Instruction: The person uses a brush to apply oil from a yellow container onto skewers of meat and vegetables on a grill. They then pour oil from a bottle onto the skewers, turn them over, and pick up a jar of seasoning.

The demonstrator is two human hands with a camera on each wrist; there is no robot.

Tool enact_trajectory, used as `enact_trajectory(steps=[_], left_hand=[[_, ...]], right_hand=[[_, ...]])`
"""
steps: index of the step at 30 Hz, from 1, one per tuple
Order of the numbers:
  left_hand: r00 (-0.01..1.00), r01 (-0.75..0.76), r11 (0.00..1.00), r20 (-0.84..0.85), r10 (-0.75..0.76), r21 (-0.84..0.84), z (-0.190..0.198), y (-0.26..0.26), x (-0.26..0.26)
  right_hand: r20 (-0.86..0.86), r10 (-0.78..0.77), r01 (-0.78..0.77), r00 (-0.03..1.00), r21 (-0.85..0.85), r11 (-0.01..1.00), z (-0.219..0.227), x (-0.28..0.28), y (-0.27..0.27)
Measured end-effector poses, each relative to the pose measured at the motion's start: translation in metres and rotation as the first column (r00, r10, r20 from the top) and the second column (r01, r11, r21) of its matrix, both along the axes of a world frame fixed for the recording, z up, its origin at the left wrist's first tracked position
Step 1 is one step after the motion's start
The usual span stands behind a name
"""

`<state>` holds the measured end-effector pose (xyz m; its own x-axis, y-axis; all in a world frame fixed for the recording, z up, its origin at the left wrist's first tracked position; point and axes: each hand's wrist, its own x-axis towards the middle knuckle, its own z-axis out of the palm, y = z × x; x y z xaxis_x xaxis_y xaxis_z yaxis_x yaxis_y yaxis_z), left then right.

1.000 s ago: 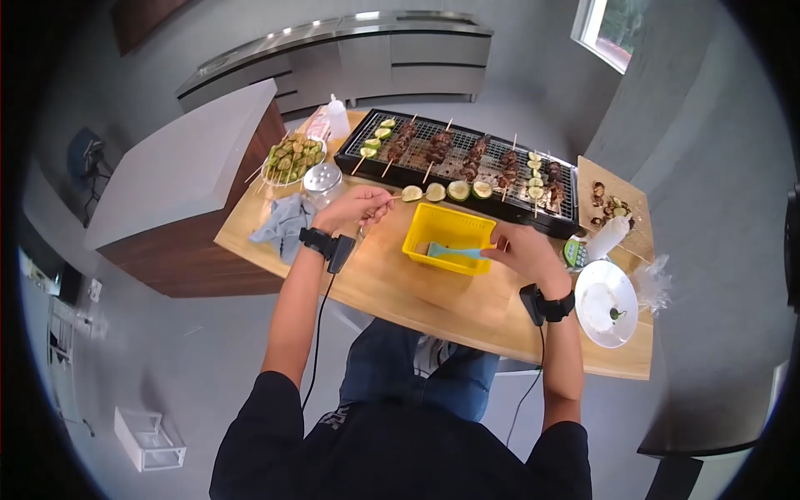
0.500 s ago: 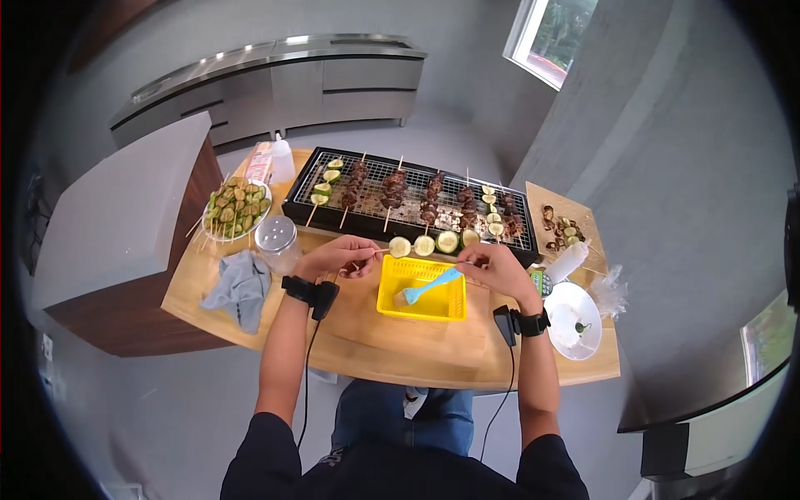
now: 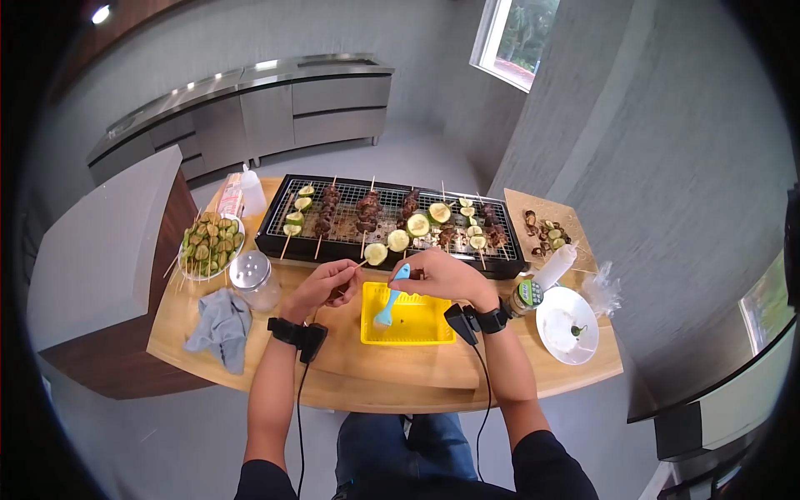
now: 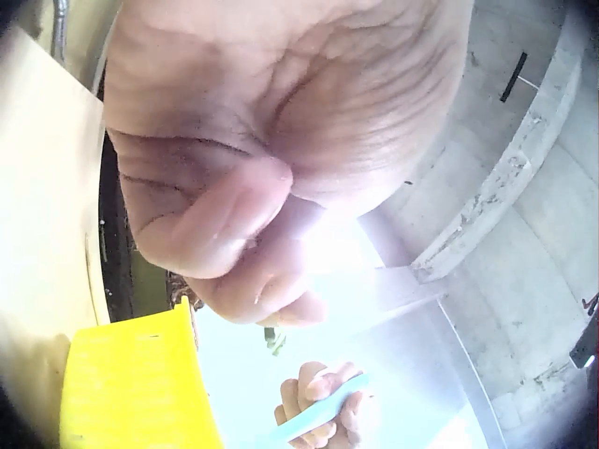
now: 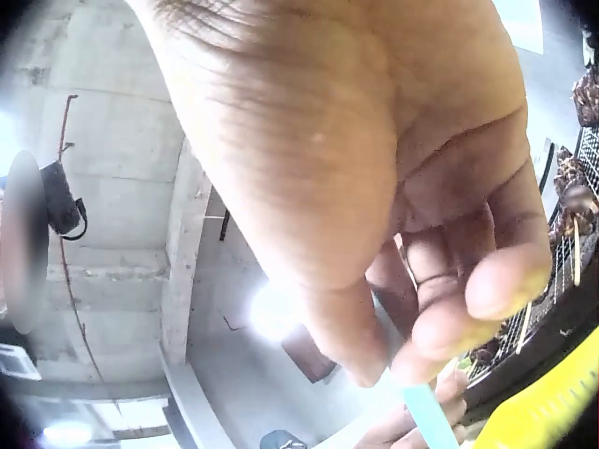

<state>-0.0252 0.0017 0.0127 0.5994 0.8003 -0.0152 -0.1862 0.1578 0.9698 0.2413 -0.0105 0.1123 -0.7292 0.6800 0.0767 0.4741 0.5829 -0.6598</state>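
My left hand (image 3: 327, 290) pinches the end of a wooden skewer threaded with zucchini slices (image 3: 398, 241). The skewer slants up and to the right, its far slices overlapping the grill (image 3: 350, 250) in the head view. With my right hand (image 3: 442, 277) I hold a light-blue basting brush (image 3: 393, 302), its head pointing down into a yellow basket (image 3: 417, 340). In the left wrist view, the curled fingers hide most of the left hand's grip. The brush handle (image 5: 429, 416) emerges below the right thumb and fingers in the right wrist view.
Meat and zucchini skewers lie across the grill. A plate of skewers (image 3: 242, 237), shaker jar (image 3: 255, 282) and grey cloth (image 3: 220, 327) are at left. At right are a squeeze bottle (image 3: 556, 267), seasoning jar (image 3: 525, 297), white plate (image 3: 568, 346) and board with food pieces (image 3: 546, 204).
The right hand has moved left with the brush, whose handle now stands steeper. The zucchini skewer has gone from nearly level to tilted, its far end raised over the grill. The head view has shifted.
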Motion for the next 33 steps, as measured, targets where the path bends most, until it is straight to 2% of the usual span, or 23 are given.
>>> enact_trajectory(steps=[2,3,5,7,9,11,14,19,21,25,29,33], left_hand=[[1.000,-0.005,1.000,0.029,0.005,0.002,-0.003,0.001,0.003],[0.998,-0.010,1.000,0.059,0.010,-0.002,-0.005,0.001,0.004],[0.998,-0.023,1.000,0.062,0.022,0.008,-0.004,0.001,0.006],[0.997,-0.052,0.999,0.061,0.052,-0.002,-0.007,0.004,0.004],[0.993,-0.004,1.000,0.121,0.002,0.022,-0.015,0.008,0.002],[0.993,-0.015,1.000,0.113,0.016,-0.011,-0.015,0.006,0.003],[0.994,-0.053,0.999,0.093,0.053,-0.003,-0.012,0.005,0.010],[0.993,-0.077,0.997,0.095,0.077,-0.007,-0.017,0.004,0.010],[0.992,-0.091,0.996,0.092,0.092,-0.013,-0.016,0.002,0.010],[0.981,-0.098,0.993,0.159,0.106,-0.060,-0.011,-0.003,0.013],[0.977,-0.144,0.985,0.145,0.156,-0.090,-0.008,-0.006,0.015],[0.978,-0.134,0.988,0.151,0.145,-0.081,-0.009,-0.004,0.013]], right_hand=[[-0.050,-0.031,0.037,0.998,0.127,0.991,0.003,0.008,-0.002],[-0.054,-0.033,0.040,0.998,0.126,0.991,0.006,0.015,-0.002],[-0.211,-0.159,0.178,0.964,0.072,0.981,0.011,0.031,0.002],[-0.284,-0.315,0.321,0.905,-0.027,0.947,0.024,0.046,-0.003],[-0.340,-0.427,0.453,0.838,-0.002,0.892,0.026,0.064,0.000],[-0.489,-0.448,0.465,0.749,-0.094,0.880,0.025,0.077,0.006],[-0.577,-0.457,0.486,0.677,-0.115,0.866,0.027,0.082,0.008],[-0.594,-0.377,0.393,0.710,-0.110,0.913,0.026,0.073,0.005],[-0.546,-0.383,0.421,0.745,-0.062,0.905,0.027,0.069,0.003],[-0.533,-0.406,0.422,0.742,-0.099,0.901,0.026,0.066,0.004],[-0.540,-0.370,0.400,0.756,-0.066,0.914,0.021,0.063,0.007],[-0.563,-0.331,0.351,0.757,-0.076,0.933,0.021,0.055,0.004]])
